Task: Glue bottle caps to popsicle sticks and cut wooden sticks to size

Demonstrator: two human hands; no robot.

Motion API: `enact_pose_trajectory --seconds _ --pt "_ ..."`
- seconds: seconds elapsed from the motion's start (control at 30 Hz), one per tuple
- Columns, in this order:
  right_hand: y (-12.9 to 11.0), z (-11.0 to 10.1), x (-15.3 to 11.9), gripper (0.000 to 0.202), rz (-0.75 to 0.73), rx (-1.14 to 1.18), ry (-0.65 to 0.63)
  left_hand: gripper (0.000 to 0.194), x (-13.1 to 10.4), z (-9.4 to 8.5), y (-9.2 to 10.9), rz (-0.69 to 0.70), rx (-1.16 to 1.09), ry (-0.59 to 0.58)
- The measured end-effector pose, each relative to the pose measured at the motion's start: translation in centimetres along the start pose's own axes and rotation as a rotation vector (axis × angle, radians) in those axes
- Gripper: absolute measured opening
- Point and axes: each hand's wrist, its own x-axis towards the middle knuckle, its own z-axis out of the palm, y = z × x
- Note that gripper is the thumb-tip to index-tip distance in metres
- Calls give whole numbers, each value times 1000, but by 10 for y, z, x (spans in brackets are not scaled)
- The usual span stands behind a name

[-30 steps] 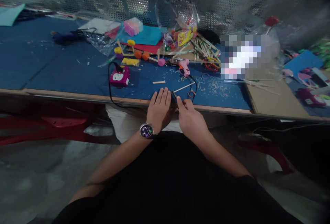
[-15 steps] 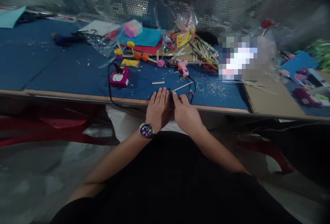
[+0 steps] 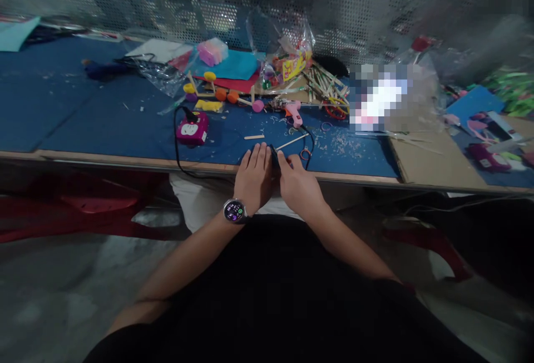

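My left hand (image 3: 253, 176) lies flat at the table's front edge, fingers stretched out side by side and a watch (image 3: 234, 211) on the wrist. Close against its fingers is a small dark object (image 3: 274, 157), mostly covered by my hands. My right hand (image 3: 301, 184) is closed beside it, index finger pointing forward along the dark object and the other fingers curled under. What those fingers hold is hidden. From the right fingertip a thin pale stick (image 3: 292, 141) slants up to the right. A short wooden stick (image 3: 254, 137) lies just beyond my left hand.
A pink glue gun (image 3: 294, 114) with a black cord lies beyond my hands. To the left sits a purple box (image 3: 192, 128) with a plug in it. Craft sticks (image 3: 327, 84), a plastic bag (image 3: 287, 62), clay-tipped pieces (image 3: 221, 94) and cardboard (image 3: 434, 157) lie around on the blue table (image 3: 104, 123).
The view has shifted slightly, so things on the table appear a little to the left. Both hands keep nearly the same pose at the table edge.
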Motion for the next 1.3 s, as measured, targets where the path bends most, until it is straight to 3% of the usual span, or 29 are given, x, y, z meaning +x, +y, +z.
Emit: enact_pose_trajectory --seconds 0.27,0.5,0.73,1.03,1.3 --pt "1 -1 -16 67 -7 -34 -14 76 3 1 -2 -4 24 -16" --pt "-3 -4 3 68 -9 -47 -4 76 2 -1 -1 -2 48 -40" --pt "3 0 -16 68 -8 -8 5 76 3 -1 -1 0 59 -55" --pt "2 -1 6 67 -36 -37 25 76 2 0 -2 5 57 -40" --pt "19 3 -27 63 -53 53 71 78 1 1 -3 18 28 -18"
